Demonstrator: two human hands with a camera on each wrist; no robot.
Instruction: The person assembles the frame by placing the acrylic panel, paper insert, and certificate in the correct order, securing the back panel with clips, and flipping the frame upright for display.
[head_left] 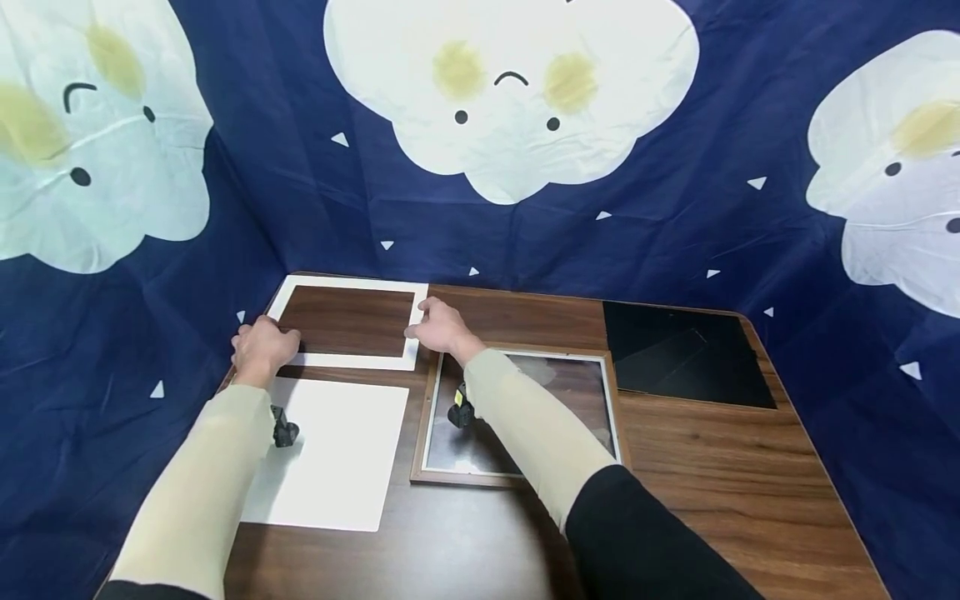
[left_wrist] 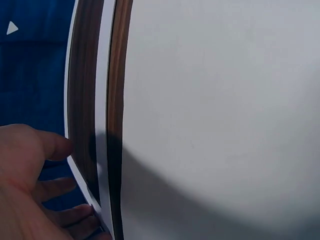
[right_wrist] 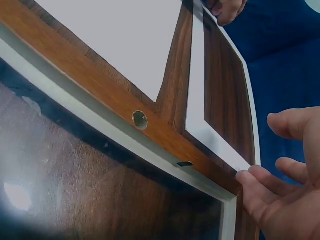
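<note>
A white rectangular mat board [head_left: 367, 363] with a large cut-out window lies at the back left of the table. My left hand [head_left: 264, 343] is at its left side, fingers along the outer edge and thumb towards the window. In the left wrist view, those fingers [left_wrist: 67, 215] look loosely bent and spread. At the opposite side is my right hand [head_left: 442, 325]. Its fingertips [right_wrist: 245, 176] touch the right border of the mat board, while another digit stands apart in the right wrist view. Neither hand plainly pinches the board.
Nearer me lies a white sheet [head_left: 330, 458]. Right of it, partly under my right forearm, is a wooden picture frame [head_left: 422, 425] with a clear pane. A black backing board [head_left: 682, 354] lies at the back right. Dark blue cloth [head_left: 525, 242] surrounds the wooden table [head_left: 720, 467].
</note>
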